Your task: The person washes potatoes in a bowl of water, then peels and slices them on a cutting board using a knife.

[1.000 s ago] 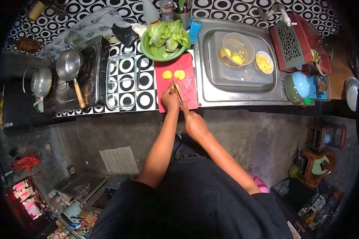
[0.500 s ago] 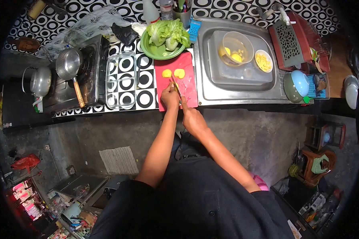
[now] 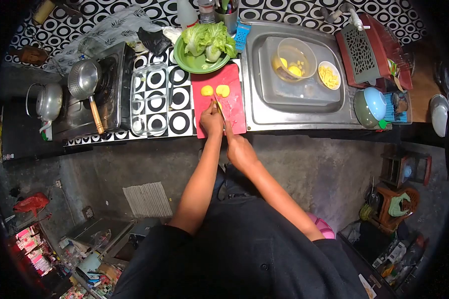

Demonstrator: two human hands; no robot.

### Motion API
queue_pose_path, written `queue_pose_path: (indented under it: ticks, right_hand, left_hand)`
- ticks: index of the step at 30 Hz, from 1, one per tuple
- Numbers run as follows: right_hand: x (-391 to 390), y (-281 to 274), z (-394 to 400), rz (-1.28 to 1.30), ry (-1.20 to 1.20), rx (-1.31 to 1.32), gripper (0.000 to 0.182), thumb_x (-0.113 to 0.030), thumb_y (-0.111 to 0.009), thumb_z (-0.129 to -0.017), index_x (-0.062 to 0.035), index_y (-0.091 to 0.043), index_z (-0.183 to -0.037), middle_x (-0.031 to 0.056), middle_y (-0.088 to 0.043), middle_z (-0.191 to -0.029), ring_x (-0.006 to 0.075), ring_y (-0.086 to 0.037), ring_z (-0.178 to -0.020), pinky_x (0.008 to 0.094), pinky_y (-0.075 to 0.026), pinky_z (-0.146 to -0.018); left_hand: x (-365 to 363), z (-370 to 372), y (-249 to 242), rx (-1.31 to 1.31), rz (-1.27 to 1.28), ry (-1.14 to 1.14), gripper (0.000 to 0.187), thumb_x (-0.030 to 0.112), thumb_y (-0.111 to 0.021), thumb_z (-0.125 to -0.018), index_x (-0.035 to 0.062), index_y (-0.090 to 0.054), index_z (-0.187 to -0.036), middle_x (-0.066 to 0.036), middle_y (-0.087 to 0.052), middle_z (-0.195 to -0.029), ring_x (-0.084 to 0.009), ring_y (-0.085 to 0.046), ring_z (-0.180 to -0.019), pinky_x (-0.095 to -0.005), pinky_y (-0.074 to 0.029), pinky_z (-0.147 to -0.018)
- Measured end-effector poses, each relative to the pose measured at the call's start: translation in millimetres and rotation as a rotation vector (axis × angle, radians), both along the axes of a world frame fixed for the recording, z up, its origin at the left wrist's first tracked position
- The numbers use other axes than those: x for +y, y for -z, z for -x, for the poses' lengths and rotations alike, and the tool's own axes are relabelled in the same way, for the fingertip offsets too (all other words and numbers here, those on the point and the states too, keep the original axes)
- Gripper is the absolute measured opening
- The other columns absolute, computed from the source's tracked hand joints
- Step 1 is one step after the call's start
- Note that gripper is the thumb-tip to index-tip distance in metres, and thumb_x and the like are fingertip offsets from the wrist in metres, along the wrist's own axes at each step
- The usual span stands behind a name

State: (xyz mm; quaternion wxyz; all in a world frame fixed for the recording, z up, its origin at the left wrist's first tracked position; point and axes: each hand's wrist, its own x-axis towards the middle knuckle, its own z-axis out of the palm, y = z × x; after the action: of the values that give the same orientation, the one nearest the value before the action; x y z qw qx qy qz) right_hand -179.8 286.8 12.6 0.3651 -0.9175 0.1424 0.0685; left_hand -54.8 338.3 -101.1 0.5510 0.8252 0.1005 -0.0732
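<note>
On the red cutting board, two yellow pieces that look like peeled potato lie side by side near the board's middle. Just below them, my left hand has its fingers curled over another yellow piece, mostly hidden by the fingers and blade. My right hand is closed round the handle of a knife, whose blade points away from me along the left fingertips. A green bowl of leafy lettuce stands at the board's far end.
In the steel sink to the right stand a clear tub with yellow pieces in water and a white bowl of yellow sticks. Left are a glass dish, a stove with a saucepan, and a kettle.
The view has shifted very slightly. Both hands and the knife stay in almost the same place on the board, and the two yellow pieces have not visibly moved.
</note>
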Motion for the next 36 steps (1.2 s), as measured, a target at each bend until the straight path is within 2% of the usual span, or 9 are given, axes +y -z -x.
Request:
queue_pose_path:
  ticks: [2, 7, 12, 17, 20, 23, 29, 32, 36]
  right_hand:
    - [-0.2, 3.8, -8.7, -0.003, 0.003, -0.034, 0.080, 0.004, -0.053, -0.077, 0.0109, -0.023, -0.150, 0.0319, -0.064, -0.082, 0.0479, -0.065, -0.076, 0.0556, -0.051, -0.071]
    - [0.8, -0.5, 7.5, -0.004, -0.003, -0.034, 0.078, 0.004, -0.053, -0.078, 0.0111, -0.024, -0.150, 0.0321, -0.065, -0.082, 0.0487, -0.065, -0.077, 0.0559, -0.051, -0.072]
    - [-3.5, 5.1, -17.1, -0.051, 0.032, -0.029, 0.078, 0.004, -0.053, -0.078, 0.0112, -0.024, -0.150, 0.0322, -0.065, -0.083, 0.0496, -0.065, -0.077, 0.0565, -0.051, -0.072]
    - [1.6, -3.3, 6.8, -0.010, 0.012, 0.006, 0.076, 0.005, -0.051, -0.079, 0.0106, -0.025, -0.150, 0.0324, -0.065, -0.082, 0.0497, -0.065, -0.077, 0.0562, -0.051, -0.072]
    - [3.7, 7.9, -4.6, -0.031, 0.036, -0.021, 0.076, 0.005, -0.051, -0.080, 0.0092, -0.025, -0.151, 0.0324, -0.065, -0.082, 0.0495, -0.065, -0.076, 0.0563, -0.051, -0.072]
    - [2.7, 12.5, -4.8, -0.034, 0.046, -0.062, 0.075, 0.005, -0.051, -0.080, 0.0092, -0.025, -0.151, 0.0323, -0.064, -0.081, 0.0492, -0.065, -0.076, 0.0563, -0.051, -0.072]
    - [3.7, 12.9, -8.4, -0.002, 0.037, -0.043, 0.077, 0.005, -0.050, -0.080, 0.0083, -0.023, -0.151, 0.0322, -0.064, -0.080, 0.0492, -0.065, -0.075, 0.0572, -0.050, -0.070]
    - [3.7, 17.7, -11.7, -0.025, 0.049, -0.076, 0.078, 0.004, -0.051, -0.079, 0.0086, -0.022, -0.151, 0.0323, -0.064, -0.080, 0.0491, -0.065, -0.073, 0.0578, -0.050, -0.068]
    - [5.8, 2.2, 5.3, -0.006, 0.027, -0.015, 0.077, 0.004, -0.051, -0.079, 0.0106, -0.023, -0.150, 0.0325, -0.064, -0.079, 0.0493, -0.065, -0.073, 0.0580, -0.050, -0.068]
  left_hand:
    - [-0.3, -3.4, 7.5, -0.042, 0.051, -0.003, 0.028, 0.016, -0.064, -0.094, 0.0026, -0.073, -0.116, -0.022, -0.072, -0.100, -0.0318, -0.070, -0.088, -0.0386, -0.051, -0.082]
    - [-2.9, -1.7, -3.3, -0.051, 0.008, -0.022, 0.028, 0.018, -0.064, -0.095, 0.0029, -0.073, -0.116, -0.022, -0.071, -0.101, -0.0328, -0.069, -0.091, -0.0389, -0.051, -0.084]
    - [-0.6, -3.7, -0.1, -0.046, 0.013, 0.004, 0.027, 0.019, -0.064, -0.095, 0.0022, -0.073, -0.115, -0.024, -0.072, -0.102, -0.0337, -0.069, -0.094, -0.0398, -0.051, -0.085]
    - [-2.3, 0.5, -0.7, -0.078, -0.015, -0.009, 0.028, 0.018, -0.064, -0.094, 0.0024, -0.073, -0.116, -0.024, -0.072, -0.103, -0.0336, -0.069, -0.095, -0.0399, -0.051, -0.085]
    - [1.6, -3.2, -5.5, -0.020, -0.057, 0.075, 0.034, 0.023, -0.060, -0.099, -0.0009, -0.069, -0.122, -0.020, -0.073, -0.111, -0.0254, -0.071, -0.098, -0.0337, -0.051, -0.086]
    - [3.5, -6.5, 17.1, -0.002, -0.009, 0.055, 0.033, 0.021, -0.060, -0.099, -0.0005, -0.069, -0.122, -0.020, -0.073, -0.111, -0.0251, -0.071, -0.098, -0.0331, -0.051, -0.086]
    - [2.1, -4.2, -5.3, 0.003, -0.043, 0.080, 0.033, 0.020, -0.060, -0.099, 0.0002, -0.068, -0.123, -0.019, -0.073, -0.113, -0.0246, -0.071, -0.098, -0.0325, -0.051, -0.086]
    - [3.7, -6.7, 8.4, 0.013, 0.000, 0.062, 0.033, 0.021, -0.060, -0.099, 0.0005, -0.068, -0.124, -0.019, -0.073, -0.112, -0.0249, -0.071, -0.098, -0.0327, -0.051, -0.086]
    - [2.4, -1.9, -0.8, -0.018, -0.039, 0.061, 0.033, 0.022, -0.059, -0.099, 0.0016, -0.068, -0.124, -0.018, -0.074, -0.109, -0.0225, -0.071, -0.094, -0.0321, -0.051, -0.084]
